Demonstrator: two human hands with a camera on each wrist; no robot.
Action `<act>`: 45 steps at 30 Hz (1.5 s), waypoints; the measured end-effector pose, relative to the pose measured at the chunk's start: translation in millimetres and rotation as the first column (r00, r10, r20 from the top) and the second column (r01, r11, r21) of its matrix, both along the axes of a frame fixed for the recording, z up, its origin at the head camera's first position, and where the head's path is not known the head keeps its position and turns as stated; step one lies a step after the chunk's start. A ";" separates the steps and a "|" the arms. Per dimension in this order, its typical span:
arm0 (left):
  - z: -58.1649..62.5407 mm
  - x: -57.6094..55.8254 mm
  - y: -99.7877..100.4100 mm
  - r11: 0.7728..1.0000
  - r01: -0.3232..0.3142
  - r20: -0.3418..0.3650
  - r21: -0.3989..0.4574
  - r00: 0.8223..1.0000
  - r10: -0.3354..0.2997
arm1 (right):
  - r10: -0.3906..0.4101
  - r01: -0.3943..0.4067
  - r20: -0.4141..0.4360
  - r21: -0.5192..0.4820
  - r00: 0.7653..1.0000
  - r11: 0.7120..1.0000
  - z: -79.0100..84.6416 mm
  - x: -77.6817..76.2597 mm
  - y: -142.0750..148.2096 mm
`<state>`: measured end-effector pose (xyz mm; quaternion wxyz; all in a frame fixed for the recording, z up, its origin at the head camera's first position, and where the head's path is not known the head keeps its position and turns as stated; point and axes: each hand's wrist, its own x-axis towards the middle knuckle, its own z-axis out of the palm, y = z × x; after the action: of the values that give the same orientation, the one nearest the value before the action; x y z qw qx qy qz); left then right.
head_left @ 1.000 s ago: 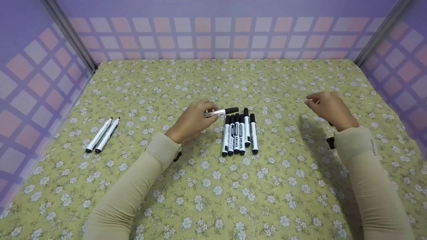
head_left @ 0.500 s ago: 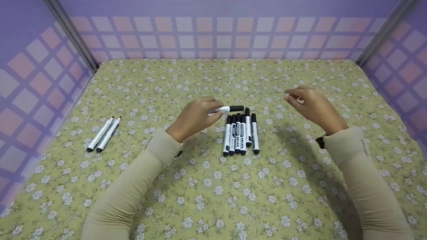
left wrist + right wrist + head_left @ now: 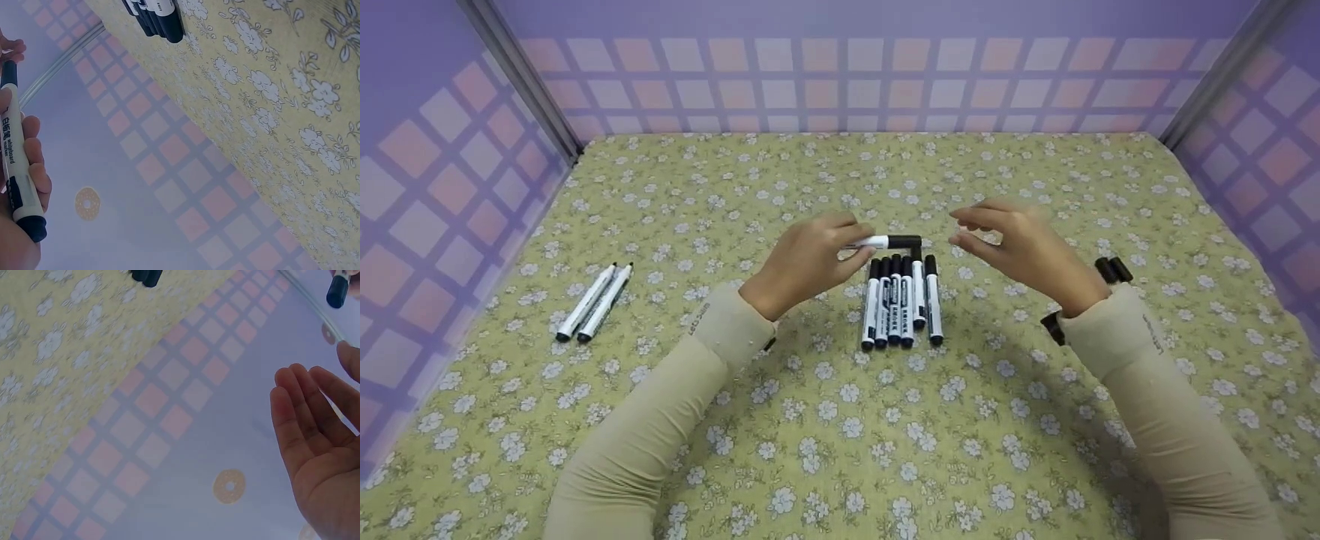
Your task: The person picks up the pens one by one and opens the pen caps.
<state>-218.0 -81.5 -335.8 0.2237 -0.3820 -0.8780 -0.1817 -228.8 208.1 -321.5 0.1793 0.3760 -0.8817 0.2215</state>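
My left hand [image 3: 814, 259] grips a white whiteboard marker [image 3: 873, 241], its black cap pointing right. In the left wrist view, thumb and fingers wrap round the marker [image 3: 16, 140], whose printed label faces the camera. My right hand [image 3: 1020, 240] is raised a short way right of that cap, thumb apart from the fingers and nothing between them. The right wrist view shows this hand [image 3: 323, 439] with its fingers gently bent and the palm bare. Below both hands lies a row of several capped markers [image 3: 894, 300], caps facing away from me.
Two uncapped markers [image 3: 595, 304] lie side by side at the left, tips facing away. Two loose black caps [image 3: 1112, 270] are on the right, just beyond my right wrist. A flowered cloth [image 3: 810, 450] covers the table, and purple checked walls [image 3: 847, 90] enclose its back and sides.
My right hand has moved left toward the marker's cap, uncovering two loose caps behind it. My left hand has shifted slightly right with the marker, still gripping it.
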 end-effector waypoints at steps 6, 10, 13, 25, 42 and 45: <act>2.0 1.3 3.2 1.000 0.006 -0.046 0.003 0.999 -0.005 | 0.052 -0.052 0.021 -0.007 0.998 0.999 2.3 6.2 -15.8; 4.7 3.3 4.7 1.000 0.004 -0.065 -0.002 0.998 -0.004 | 0.089 -0.089 0.006 0.010 0.996 0.996 4.7 9.3 -24.5; 7.0 4.5 6.1 1.000 0.005 -0.072 -0.007 0.997 -0.005 | 0.124 -0.124 -0.022 0.019 0.992 0.992 5.0 9.6 -30.4; 9.8 5.3 9.4 1.000 0.031 -0.107 -0.003 0.994 -0.031 | 0.216 -0.215 -0.090 0.023 0.972 0.976 5.1 9.6 -45.0; 4.9 8.0 8.5 0.996 0.083 -0.208 -0.019 0.974 -0.085 | 0.194 -0.191 -0.104 0.043 0.975 0.981 3.7 16.1 -47.7; 4.5 8.1 7.9 0.996 0.091 -0.213 -0.020 0.973 -0.093 | 0.185 -0.181 -0.095 0.054 0.978 0.982 5.1 17.1 -49.0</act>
<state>-209.9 -73.6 -331.3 0.3060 -0.4407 -0.8312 -0.1453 -211.6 159.1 -316.4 0.1935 0.4700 -0.8381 0.1981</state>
